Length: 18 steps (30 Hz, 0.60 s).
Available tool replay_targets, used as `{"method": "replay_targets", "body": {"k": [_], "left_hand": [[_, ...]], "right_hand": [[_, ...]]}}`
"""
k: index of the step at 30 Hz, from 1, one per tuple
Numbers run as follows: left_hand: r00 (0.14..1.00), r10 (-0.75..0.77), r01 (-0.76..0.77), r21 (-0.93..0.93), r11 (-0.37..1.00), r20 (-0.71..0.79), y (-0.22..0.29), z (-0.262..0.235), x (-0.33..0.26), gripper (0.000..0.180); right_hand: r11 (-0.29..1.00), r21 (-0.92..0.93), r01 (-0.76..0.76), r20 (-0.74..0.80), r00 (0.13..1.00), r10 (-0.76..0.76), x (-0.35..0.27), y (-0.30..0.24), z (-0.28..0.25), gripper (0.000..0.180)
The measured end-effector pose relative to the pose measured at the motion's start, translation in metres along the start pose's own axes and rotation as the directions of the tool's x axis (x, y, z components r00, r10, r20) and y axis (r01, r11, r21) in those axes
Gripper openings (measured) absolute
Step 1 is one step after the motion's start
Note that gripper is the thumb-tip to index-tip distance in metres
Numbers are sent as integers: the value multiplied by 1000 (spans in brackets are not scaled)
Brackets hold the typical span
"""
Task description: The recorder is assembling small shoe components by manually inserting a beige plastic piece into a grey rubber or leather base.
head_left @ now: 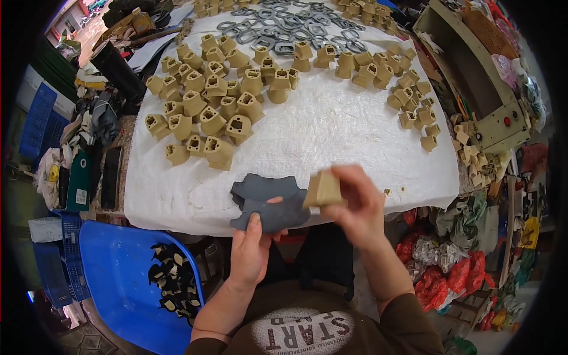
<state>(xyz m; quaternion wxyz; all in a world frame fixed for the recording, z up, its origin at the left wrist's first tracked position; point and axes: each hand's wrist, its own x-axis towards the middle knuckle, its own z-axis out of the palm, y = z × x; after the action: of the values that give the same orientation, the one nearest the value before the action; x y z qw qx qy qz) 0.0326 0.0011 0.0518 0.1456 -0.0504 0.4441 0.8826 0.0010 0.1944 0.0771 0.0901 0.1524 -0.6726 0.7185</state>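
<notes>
2 forearms [226, 303] forward, left hand [251, 247] pinched, right hand [362, 208] curled

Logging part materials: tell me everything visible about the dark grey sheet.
The dark grey sheet looks thin, matte and leather-like, with an irregular, notched outline and an opening where a fingertip shows. The left-hand grip holds it roughly flat, thumb on top, fingers beneath, over the near edge of the white woven cloth. Whether it touches the cloth or the tan block by its right edge is unclear.

blue crate [42, 127], left | black cylinder [118, 71], upper left | red bags [431, 288], right
</notes>
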Motion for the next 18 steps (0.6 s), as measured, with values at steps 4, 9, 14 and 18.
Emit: {"method": "replay_targets", "body": {"k": [4, 9, 14, 18], "left_hand": [[998, 62, -62, -13, 998, 4, -5, 17, -5, 38], [997, 10, 0, -132, 991, 80, -2, 28, -18, 40], [992, 11, 5, -127, 992, 124, 0, 30, -21, 42], [995, 12, 0, -126, 992, 97, -1, 31, -23, 42]], "right_hand": [[957, -207, 205, 111, 976, -186, -27, -19, 18, 52], [929, -227, 293, 125, 955, -270, -42, -5, 25, 52], [885, -274, 376, 142, 926, -350, -42, -6, 26, 53], [876, -278, 394, 142, 919, -369, -42, -5, 27, 53]]}}
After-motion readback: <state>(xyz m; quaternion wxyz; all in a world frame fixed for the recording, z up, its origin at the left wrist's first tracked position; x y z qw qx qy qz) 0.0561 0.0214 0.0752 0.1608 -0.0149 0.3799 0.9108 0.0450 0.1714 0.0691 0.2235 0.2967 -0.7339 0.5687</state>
